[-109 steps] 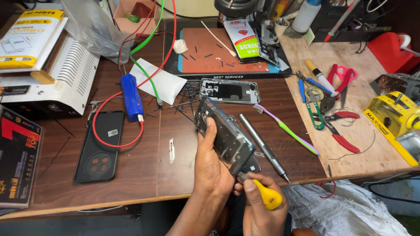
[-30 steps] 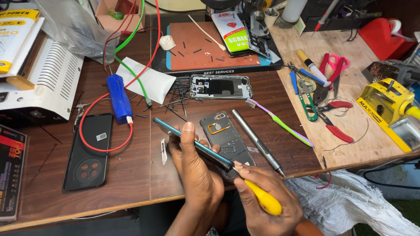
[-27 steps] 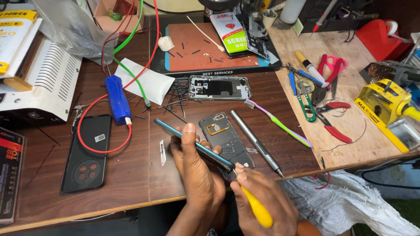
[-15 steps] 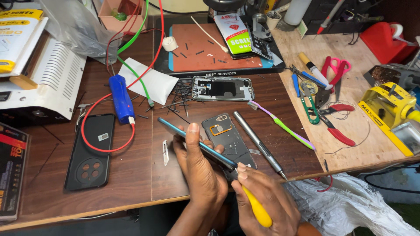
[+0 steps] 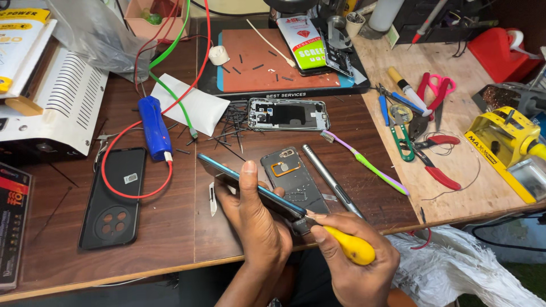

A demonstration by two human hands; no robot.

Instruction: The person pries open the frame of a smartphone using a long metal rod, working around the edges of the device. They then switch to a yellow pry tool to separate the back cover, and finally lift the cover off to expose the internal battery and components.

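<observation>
My left hand [image 5: 253,219] grips a blue-edged phone [image 5: 227,172], held edge-on and nearly flat above the brown table [image 5: 176,227]. My right hand [image 5: 355,261] is closed around a yellow-handled screwdriver [image 5: 352,248]; its tip meets the phone's near end. Just behind the phone a dark inner plate [image 5: 293,177] with a small gold ring lies on the table. Farther back rests a grey phone frame [image 5: 288,114] among scattered black pins.
A black phone back cover [image 5: 114,199] lies left, ringed by a red wire [image 5: 136,193]. Nearby are a blue tool [image 5: 154,126], a grey metal pen tool [image 5: 330,176], a purple-green toothbrush [image 5: 364,162], an orange work mat [image 5: 267,62], pliers and scissors [image 5: 421,119], and a yellow device [image 5: 506,136].
The phone went from upright in my left hand to tilted down nearly flat. The dark inner plate now lies on the table. In the last second hands barely moved.
</observation>
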